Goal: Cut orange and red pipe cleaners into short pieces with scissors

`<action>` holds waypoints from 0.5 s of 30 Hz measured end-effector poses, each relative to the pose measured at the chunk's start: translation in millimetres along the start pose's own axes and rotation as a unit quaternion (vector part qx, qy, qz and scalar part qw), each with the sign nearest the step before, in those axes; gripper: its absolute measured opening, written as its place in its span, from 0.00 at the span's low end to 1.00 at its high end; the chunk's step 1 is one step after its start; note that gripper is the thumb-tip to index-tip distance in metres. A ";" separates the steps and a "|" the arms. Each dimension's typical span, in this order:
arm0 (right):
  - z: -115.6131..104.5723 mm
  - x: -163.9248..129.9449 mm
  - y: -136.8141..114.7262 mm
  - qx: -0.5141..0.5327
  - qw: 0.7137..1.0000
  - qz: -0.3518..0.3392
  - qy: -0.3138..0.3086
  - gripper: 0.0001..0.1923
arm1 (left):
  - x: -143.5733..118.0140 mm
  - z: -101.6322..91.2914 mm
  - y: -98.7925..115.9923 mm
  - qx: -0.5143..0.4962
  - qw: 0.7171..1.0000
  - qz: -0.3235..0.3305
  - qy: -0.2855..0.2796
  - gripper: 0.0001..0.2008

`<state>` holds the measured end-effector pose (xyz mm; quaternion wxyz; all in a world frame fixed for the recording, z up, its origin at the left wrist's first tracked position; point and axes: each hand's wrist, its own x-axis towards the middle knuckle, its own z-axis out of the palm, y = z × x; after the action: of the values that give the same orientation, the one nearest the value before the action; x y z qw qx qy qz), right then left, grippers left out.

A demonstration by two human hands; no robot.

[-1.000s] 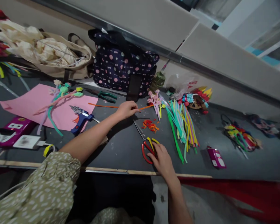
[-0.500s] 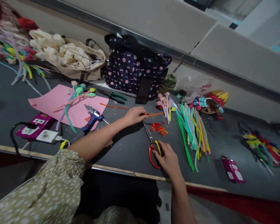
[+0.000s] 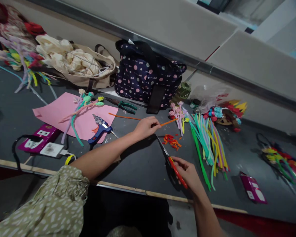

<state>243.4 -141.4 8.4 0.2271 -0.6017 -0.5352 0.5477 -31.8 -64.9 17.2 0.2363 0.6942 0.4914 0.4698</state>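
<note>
My left hand (image 3: 147, 127) pinches a thin orange pipe cleaner (image 3: 169, 122), one end sticking out to the right of the fingers. A further orange length (image 3: 123, 116) lies to the left behind that hand; whether it is the same piece I cannot tell. In my right hand (image 3: 187, 174) is a pair of scissors (image 3: 172, 163) with red and yellow handles, turned on edge. Their blades point up and left toward the left fingers. Just right of the blades lies a small pile of cut orange and red bits (image 3: 171, 141).
Right of the pile lies a bundle of coloured pipe cleaners (image 3: 208, 144). A blue glue gun (image 3: 100, 131) rests on pink paper (image 3: 54, 110) at left, near a purple box (image 3: 43, 138). Green-handled pliers (image 3: 127, 107) lie before a dotted bag (image 3: 148, 72) with a phone (image 3: 156, 98) against it.
The scissors have rolled onto their edge in my right hand, which has moved slightly right and down. My left hand still holds the orange pipe cleaner. The whole view has shifted a little.
</note>
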 end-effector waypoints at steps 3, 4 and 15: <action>1.1 0.7 3.7 0.091 0.995 0.036 -0.007 0.30 | 0.7 0.1 1.0 -0.018 0.999 -0.010 0.041 0.08; 2.7 0.5 7.2 0.128 0.991 0.032 -0.010 0.30 | 1.2 -0.6 1.3 -0.020 0.998 -0.012 0.053 0.08; 27.5 -20.0 28.0 0.252 0.965 -0.078 -0.016 0.26 | 0.8 -1.6 -2.8 0.022 0.997 -0.022 0.072 0.08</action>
<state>233.1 -176.9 -15.5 0.4047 -0.4729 -0.4288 0.6547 -34.4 -63.3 16.0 0.1956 0.6527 0.5322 0.5025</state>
